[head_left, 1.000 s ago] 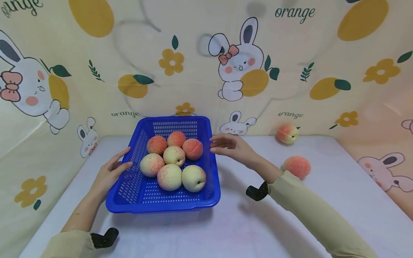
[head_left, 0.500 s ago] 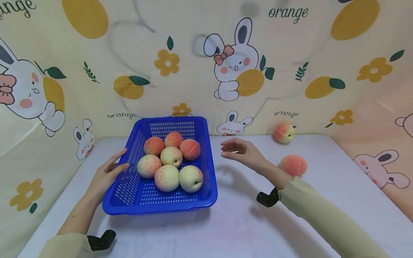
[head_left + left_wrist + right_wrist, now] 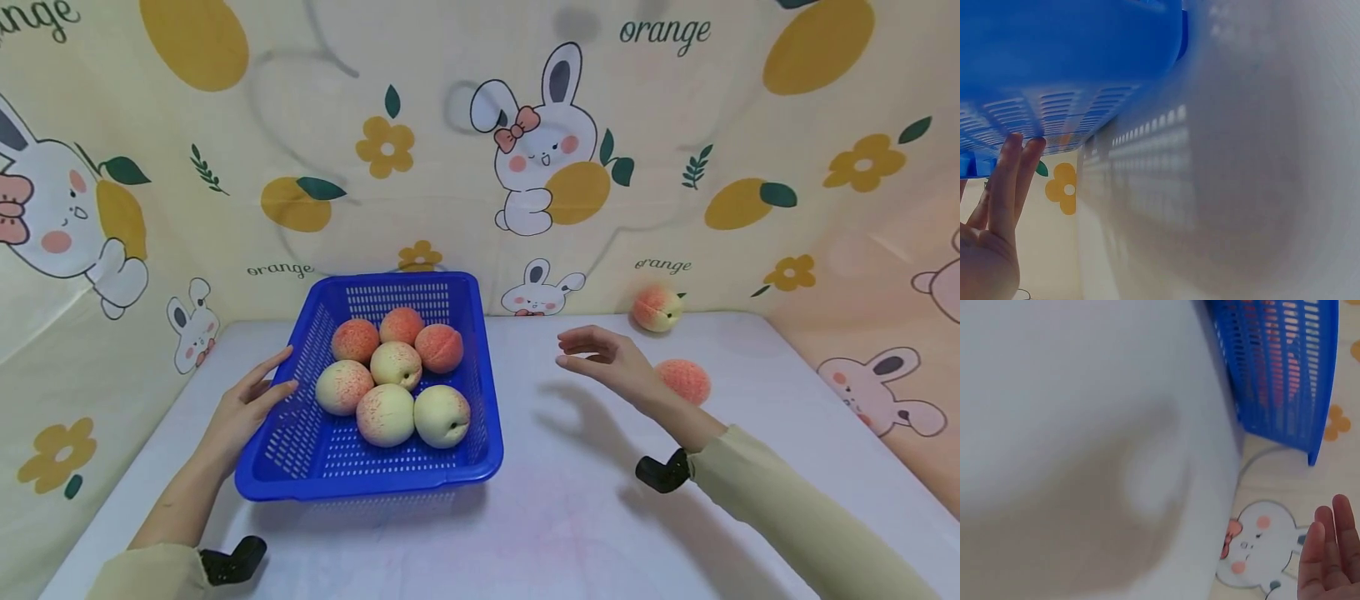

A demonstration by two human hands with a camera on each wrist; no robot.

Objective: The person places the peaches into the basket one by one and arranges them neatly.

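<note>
A blue plastic basket (image 3: pixel 375 475) with slotted walls stands left of the middle in the head view, holding several peaches (image 3: pixel 386 415), some pale and some red-orange. At its left side is my left hand (image 3: pixel 238 415), touching the rim. In the left wrist view, the fingers (image 3: pixel 1007 187) of that hand lie fairly straight against the outer wall. My right hand (image 3: pixel 611 360) is in the air right of the basket, fingers loosely bent and holding nothing. Just beyond its wrist lies a red-orange peach (image 3: pixel 684 382), partly hidden by the forearm.
Another peach (image 3: pixel 657 309), red and pale yellow, rests at the back right of the white tabletop (image 3: pixel 540 517). A printed cloth (image 3: pixel 435 83) with rabbits and oranges hangs behind and at the sides.
My right hand has left the basket's right rim and moved rightward toward the two loose peaches. The left hand stays at the left rim. The whole head view has shifted slightly.
</note>
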